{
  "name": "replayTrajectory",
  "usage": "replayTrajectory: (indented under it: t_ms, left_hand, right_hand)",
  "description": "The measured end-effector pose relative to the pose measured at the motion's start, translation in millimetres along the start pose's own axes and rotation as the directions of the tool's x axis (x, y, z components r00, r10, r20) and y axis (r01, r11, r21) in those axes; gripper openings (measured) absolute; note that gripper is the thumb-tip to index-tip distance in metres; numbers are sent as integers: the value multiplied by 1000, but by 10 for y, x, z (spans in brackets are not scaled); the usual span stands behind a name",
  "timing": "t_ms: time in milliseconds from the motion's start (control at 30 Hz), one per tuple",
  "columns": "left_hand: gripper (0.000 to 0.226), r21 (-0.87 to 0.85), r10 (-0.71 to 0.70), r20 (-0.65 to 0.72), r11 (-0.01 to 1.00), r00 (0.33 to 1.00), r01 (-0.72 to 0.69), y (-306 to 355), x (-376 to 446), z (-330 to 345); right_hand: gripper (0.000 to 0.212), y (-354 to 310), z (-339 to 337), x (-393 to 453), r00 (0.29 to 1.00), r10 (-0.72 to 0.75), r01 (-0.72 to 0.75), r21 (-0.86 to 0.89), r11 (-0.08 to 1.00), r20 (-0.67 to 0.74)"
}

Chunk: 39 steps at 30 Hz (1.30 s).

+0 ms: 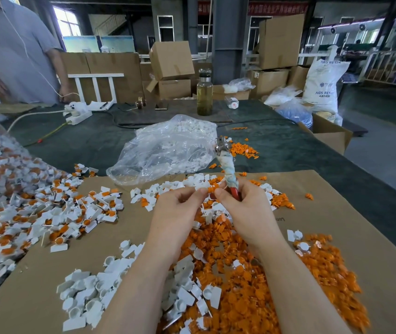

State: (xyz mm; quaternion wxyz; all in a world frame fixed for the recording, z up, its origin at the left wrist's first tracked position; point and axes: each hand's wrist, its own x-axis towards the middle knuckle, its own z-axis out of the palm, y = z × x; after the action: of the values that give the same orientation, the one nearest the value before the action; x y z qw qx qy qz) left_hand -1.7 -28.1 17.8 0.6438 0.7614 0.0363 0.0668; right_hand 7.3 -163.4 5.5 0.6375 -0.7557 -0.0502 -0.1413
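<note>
Over a brown cardboard sheet (361, 237), my left hand (177, 213) pinches a small white plastic part at its fingertips. My right hand (245, 210) grips a small hammer (227, 169) with a red handle, cloth-wrapped shaft and metal head pointing up and away, and its fingertips pinch a small orange plastic part (212, 189). The two parts meet between my fingertips. A heap of loose orange parts (240, 273) lies under my forearms, with loose white parts (88, 292) to the left.
Assembled white-and-orange pieces (23, 213) pile up at the left. A clear plastic bag of white parts (168, 150) lies beyond the cardboard. A glass bottle (204, 92), power strip (77, 114) and cardboard boxes (170, 61) stand farther back. A person in a grey shirt (13, 49) stands at far left.
</note>
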Motion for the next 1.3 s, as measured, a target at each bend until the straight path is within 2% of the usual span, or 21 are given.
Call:
replayTrajectory:
  t_ms: [67,133,267,400,567,767,900,1033,1300]
  left_hand:
    - [18,-31,3,17,1000,1000,-3,3,-1,-2]
    - [23,-42,2,23,999,1000,-1,2,-1,-3]
    - [9,-187,-50,30,981,998,54,-7,21,-17]
    - [12,-194,-82,54,977,995,91,-15,27,-33]
    - [12,-152,-84,-16,985,996,80,-53,45,-31]
    - [10,-328,-158,-24,934,987,141,-36,58,-37]
    - [12,-422,-184,-44,894,982,149,-16,46,-42]
    - [11,-456,-183,-64,880,981,135,11,29,-18]
    - [12,-449,-164,-65,886,984,118,29,2,1]
  right_hand:
    - [14,-6,8,-3,1000,-6,6,12,1000,-5]
    - [15,-10,15,-3,1000,-14,14,16,1000,-8]
    - [17,12,12,1,1000,-5,5,3,1000,1]
    - [18,38,6,11,1000,9,-9,13,1000,-6]
    - [16,44,13,6,1000,-19,19,-54,998,3]
    - [24,25,46,-15,996,-78,72,-146,987,-39]
    - [12,22,74,-19,987,-80,63,-119,991,-137]
    - [5,16,79,-19,981,-93,75,-106,992,-173]
    - [10,9,117,-43,966,-177,136,-212,968,-187]
